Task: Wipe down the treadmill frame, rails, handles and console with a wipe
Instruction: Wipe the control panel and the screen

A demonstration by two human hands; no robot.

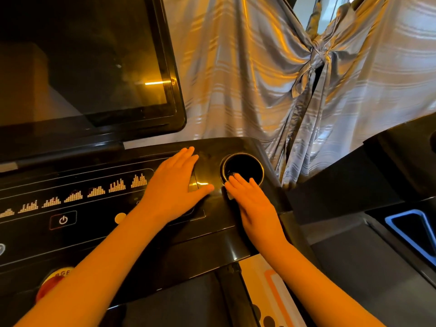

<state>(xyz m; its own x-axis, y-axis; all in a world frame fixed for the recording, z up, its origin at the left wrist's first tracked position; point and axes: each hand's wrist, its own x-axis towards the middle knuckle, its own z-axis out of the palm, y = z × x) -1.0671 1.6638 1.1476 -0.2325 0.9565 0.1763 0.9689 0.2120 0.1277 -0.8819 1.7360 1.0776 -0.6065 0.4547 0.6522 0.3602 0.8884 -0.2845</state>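
The black treadmill console [99, 223] fills the left and middle of the head view, with a dark screen [82, 62] above it. My left hand [172, 187] lies flat on the console's right part, fingers straight. My right hand [254, 204] presses flat just below the round cup holder [243, 169], its fingertips at the holder's rim. A small pale bit of wipe [230, 196] shows under its left edge; the remainder is hidden by the hand.
A power button [63, 219] and a red emergency knob [53, 283] sit on the console's lower left. Tied silver curtains [306, 79] hang behind. A second machine [401, 166] with a blue-edged recess stands to the right. The belt lies below.
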